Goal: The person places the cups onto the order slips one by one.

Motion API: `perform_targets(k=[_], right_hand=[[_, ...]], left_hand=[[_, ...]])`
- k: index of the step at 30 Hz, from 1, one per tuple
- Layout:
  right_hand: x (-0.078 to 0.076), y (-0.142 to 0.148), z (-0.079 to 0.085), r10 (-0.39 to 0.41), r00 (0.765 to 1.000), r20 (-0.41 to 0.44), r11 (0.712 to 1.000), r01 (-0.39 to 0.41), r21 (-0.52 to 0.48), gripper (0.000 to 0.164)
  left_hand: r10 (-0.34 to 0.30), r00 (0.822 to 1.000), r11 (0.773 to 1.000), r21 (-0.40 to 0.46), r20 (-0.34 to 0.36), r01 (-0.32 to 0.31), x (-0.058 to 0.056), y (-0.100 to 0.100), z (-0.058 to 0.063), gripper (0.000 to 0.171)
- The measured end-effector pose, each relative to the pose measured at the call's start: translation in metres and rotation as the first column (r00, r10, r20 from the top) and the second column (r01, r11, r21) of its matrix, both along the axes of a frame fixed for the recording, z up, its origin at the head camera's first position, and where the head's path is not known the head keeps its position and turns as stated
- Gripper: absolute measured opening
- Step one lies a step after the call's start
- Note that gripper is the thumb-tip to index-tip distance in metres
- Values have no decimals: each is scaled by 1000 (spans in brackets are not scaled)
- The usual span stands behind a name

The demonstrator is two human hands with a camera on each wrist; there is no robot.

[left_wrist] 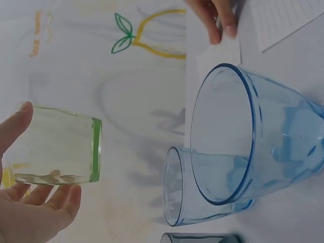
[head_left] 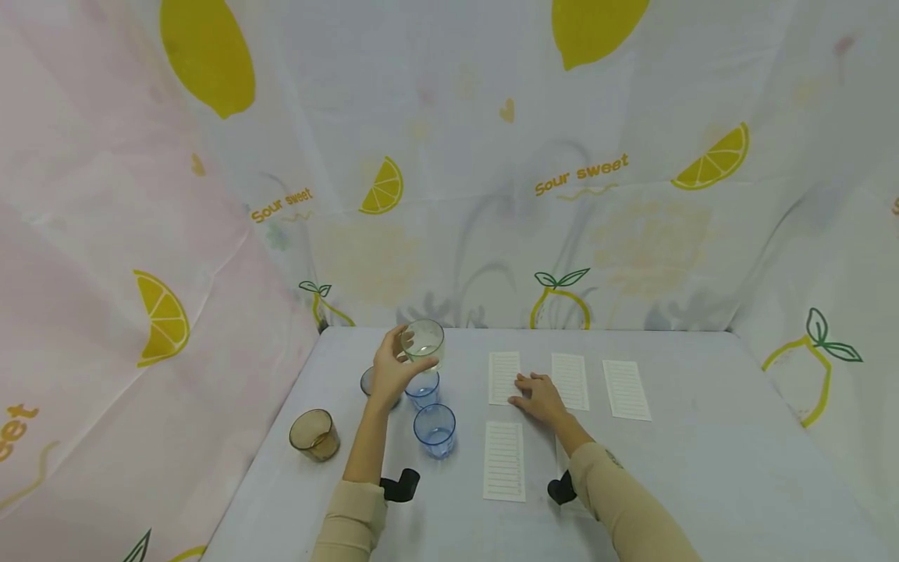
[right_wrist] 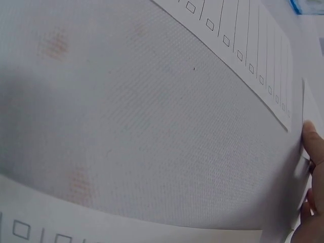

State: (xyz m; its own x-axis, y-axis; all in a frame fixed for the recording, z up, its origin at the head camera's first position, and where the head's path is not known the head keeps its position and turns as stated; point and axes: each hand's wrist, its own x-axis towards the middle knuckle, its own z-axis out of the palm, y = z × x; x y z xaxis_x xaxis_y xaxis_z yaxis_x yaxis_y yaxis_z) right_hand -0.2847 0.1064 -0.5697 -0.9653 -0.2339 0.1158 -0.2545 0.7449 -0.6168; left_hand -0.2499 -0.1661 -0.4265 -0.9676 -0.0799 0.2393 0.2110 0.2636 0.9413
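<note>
My left hand [head_left: 389, 373] holds a pale green-tinted glass [left_wrist: 61, 147] up above the table, fingers on one side and thumb on the other. Just below it in the head view stand two blue glasses, a nearer one [head_left: 435, 433] and a farther one [head_left: 424, 392]. Partly hidden behind that hand is a dark grey glass [head_left: 366, 381]. My right hand [head_left: 539, 400] rests low over the table, fingers loosely extended, its fingertips at the edge of a white lined card [head_left: 503, 375]. In the right wrist view, its thumb [right_wrist: 315, 147] shows beside a card edge.
An amber-brown glass [head_left: 316, 437] stands at the table's left. More white lined cards lie around the right hand: one behind it [head_left: 572, 378], one farther right [head_left: 627, 390], one nearer [head_left: 503, 462]. Another is partly under the right forearm. A lemon-print cloth [head_left: 463, 195] hangs behind the table.
</note>
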Motion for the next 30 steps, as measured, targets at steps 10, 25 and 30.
perform_targets(k=[10, 25, 30], right_hand=[[1, 0, 0, -15, 1000, -14, 999, 15, -29, 44], [2, 0, 0, -4, 999, -32, 1000, 3, -29, 44], [0, -1, -2, -10, 999, -31, 999, 8, -39, 43]], left_hand=[[-138, 986, 990, 20, 96, 137, -38, 18, -10, 82], [-154, 975, 985, -54, 159, 164, -79, 44, -39, 80], [-133, 978, 979, -130, 158, 154, -89, 48, -44, 77]])
